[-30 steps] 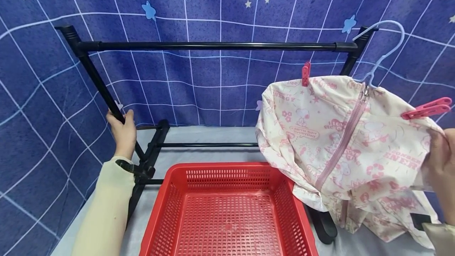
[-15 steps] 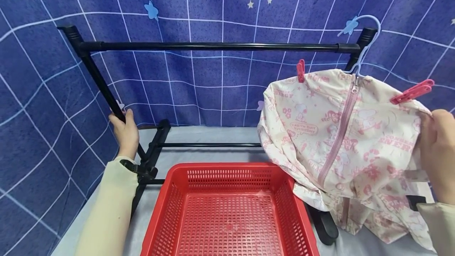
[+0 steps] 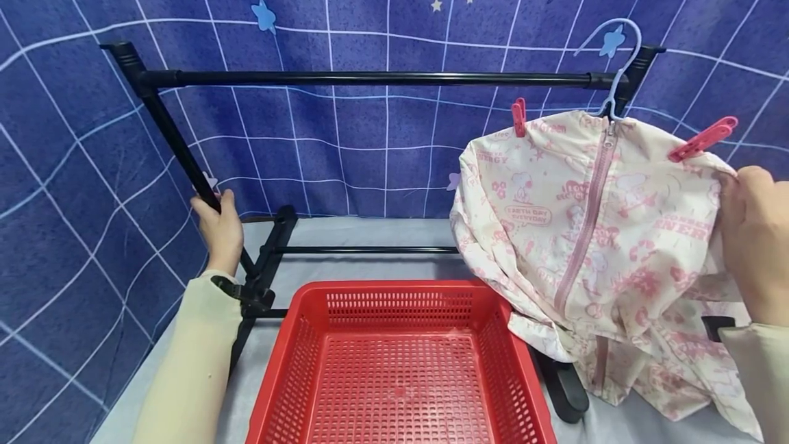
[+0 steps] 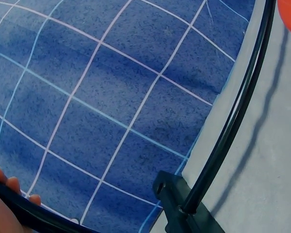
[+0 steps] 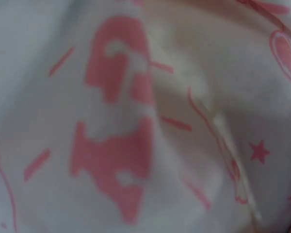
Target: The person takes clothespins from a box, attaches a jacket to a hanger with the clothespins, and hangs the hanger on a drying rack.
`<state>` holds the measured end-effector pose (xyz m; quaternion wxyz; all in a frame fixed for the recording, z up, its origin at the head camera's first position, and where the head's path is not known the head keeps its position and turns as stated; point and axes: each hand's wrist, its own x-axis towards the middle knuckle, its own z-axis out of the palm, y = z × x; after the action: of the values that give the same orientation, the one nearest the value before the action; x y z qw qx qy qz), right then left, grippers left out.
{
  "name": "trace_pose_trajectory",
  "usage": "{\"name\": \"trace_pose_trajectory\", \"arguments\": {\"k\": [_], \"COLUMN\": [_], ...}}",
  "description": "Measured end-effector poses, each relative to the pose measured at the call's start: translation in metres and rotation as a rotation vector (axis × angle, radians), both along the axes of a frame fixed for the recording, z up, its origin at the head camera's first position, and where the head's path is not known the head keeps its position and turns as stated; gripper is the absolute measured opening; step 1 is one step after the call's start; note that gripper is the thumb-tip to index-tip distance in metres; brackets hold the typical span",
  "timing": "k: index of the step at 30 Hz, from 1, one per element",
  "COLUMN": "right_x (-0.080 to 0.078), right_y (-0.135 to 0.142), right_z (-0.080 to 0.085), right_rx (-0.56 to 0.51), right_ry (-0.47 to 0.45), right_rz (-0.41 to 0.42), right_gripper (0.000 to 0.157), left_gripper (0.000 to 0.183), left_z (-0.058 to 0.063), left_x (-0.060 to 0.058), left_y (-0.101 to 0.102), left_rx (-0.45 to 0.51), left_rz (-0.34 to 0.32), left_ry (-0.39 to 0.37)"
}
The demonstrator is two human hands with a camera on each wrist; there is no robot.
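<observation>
My left hand grips the slanted left post of a black clothes rack, with fingertips curled round the tube in the left wrist view. On the right, my right hand holds the shoulder of a cream jacket with pink print and a pink zip. A light blue hanger sticks out of its collar, the hook overlapping the right end of the rack's top bar in the head view. One pink clothespin sits on each shoulder. Printed cloth fills the right wrist view.
A red perforated basket stands in front of the rack's lower bars, with the jacket's sleeve hanging at its right rim. A black rack foot lies right of it. Blue checked curtain hangs behind.
My right hand has moved left and up with the jacket, bringing the hanger hook from beyond the right post to over the bar's right end. The left hand keeps its grip.
</observation>
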<state>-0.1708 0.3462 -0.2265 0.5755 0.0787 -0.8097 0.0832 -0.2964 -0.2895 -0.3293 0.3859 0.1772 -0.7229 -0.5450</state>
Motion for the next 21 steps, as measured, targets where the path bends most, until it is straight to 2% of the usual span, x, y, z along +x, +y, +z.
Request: {"name": "trace_pose_trajectory", "arguments": {"k": [3,7,12,21], "right_x": [-0.003,-0.005,-0.012,-0.008], "right_y": [0.000,0.001,0.001,-0.012], "right_z": [0.002,0.007,0.011,0.009], "right_rx": [-0.025,-0.078,-0.114,-0.011], "right_ry": [-0.016,-0.055,-0.048,-0.011], "right_rz": [0.000,0.046,0.089,-0.009], "right_gripper": [0.021,0.022,0.023,0.021], "left_gripper": [0.027,0.032,0.029,0.032], "left_z": [-0.001,-0.002,-0.002,-0.004], "left_x": [-0.002,-0.003,-0.003,-0.002], "left_y": [-0.001,-0.001,0.000,0.000], "left_rx": [-0.010,-0.015,-0.017,-0.018], "left_rz": [-0.002,-0.003,-0.001,0.007], "left_ry": [0.003,0.006,0.007,0.013]}}
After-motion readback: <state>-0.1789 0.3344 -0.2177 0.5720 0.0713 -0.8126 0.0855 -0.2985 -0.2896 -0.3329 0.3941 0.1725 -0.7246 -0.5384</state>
